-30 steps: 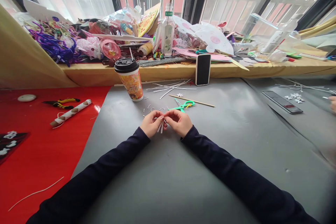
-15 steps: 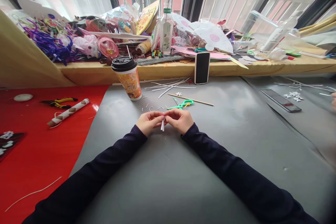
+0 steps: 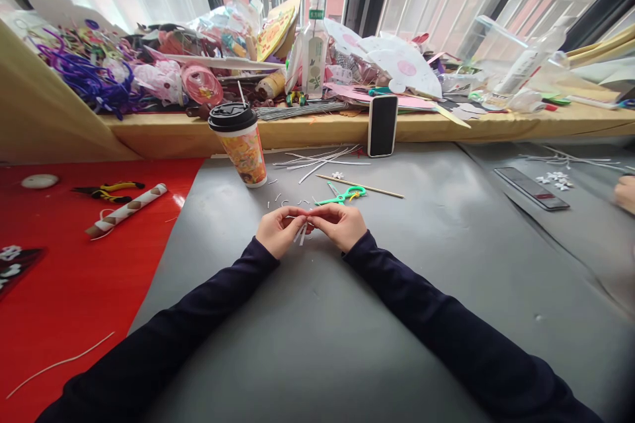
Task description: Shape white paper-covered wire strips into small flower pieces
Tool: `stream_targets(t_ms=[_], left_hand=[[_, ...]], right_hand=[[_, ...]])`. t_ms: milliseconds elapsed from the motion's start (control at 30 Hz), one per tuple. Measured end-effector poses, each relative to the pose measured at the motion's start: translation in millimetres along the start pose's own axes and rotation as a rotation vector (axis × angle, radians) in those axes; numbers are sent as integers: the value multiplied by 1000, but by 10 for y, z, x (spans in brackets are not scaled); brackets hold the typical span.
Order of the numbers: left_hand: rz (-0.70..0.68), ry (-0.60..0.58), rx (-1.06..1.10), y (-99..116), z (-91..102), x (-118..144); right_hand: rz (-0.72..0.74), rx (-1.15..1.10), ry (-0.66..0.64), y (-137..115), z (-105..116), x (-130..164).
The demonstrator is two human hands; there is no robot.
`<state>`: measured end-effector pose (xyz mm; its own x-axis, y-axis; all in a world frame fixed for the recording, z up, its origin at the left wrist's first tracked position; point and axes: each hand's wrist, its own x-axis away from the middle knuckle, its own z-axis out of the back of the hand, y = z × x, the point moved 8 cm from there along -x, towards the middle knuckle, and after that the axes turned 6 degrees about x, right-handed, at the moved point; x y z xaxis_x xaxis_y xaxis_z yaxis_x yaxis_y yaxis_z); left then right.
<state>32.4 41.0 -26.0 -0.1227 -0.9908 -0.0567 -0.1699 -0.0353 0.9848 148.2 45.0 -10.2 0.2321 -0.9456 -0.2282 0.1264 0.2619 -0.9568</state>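
Note:
My left hand and my right hand meet fingertip to fingertip over the grey table. Both are closed in a pinch on narrow white paper strips, whose ends hang below the fingers. The upper part of the strips is hidden by my fingertips. Just beyond the hands lie green-handled scissors and small curled white scraps. A thin wooden stick rests behind the scissors, close to a small white paper flower. Longer white strips are spread farther back.
A lidded paper cup and an upright phone stand at the back. Another phone lies right, near a co-worker's hand. Pliers and a wrapped tube lie on the red surface. Craft materials crowd the ledge.
The hanging strip ends have swung left and spread apart between my fingers. My hands stay nearly in place. At the right edge, the co-worker's hand has come further into view.

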Motion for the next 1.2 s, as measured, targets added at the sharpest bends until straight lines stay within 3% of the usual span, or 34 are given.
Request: stream_targets(t_ms=[167, 367, 467, 733, 1000, 1200], left_hand=[[-37, -14, -7, 60, -13, 15], [-17, 11, -35, 91, -8, 35], [4, 15, -11, 72, -10, 26], [163, -32, 171, -55, -48, 1], [6, -181, 91, 154, -73, 22], [-75, -233, 29, 181, -117, 55]], right_hand=[[49, 148, 28, 25, 36, 0], [331, 564, 61, -206, -6, 24], [430, 665, 60, -256, -65, 43], [491, 613, 54, -267, -79, 86], [495, 426, 32, -268, -22, 126], [536, 397, 17, -303, -34, 160]])
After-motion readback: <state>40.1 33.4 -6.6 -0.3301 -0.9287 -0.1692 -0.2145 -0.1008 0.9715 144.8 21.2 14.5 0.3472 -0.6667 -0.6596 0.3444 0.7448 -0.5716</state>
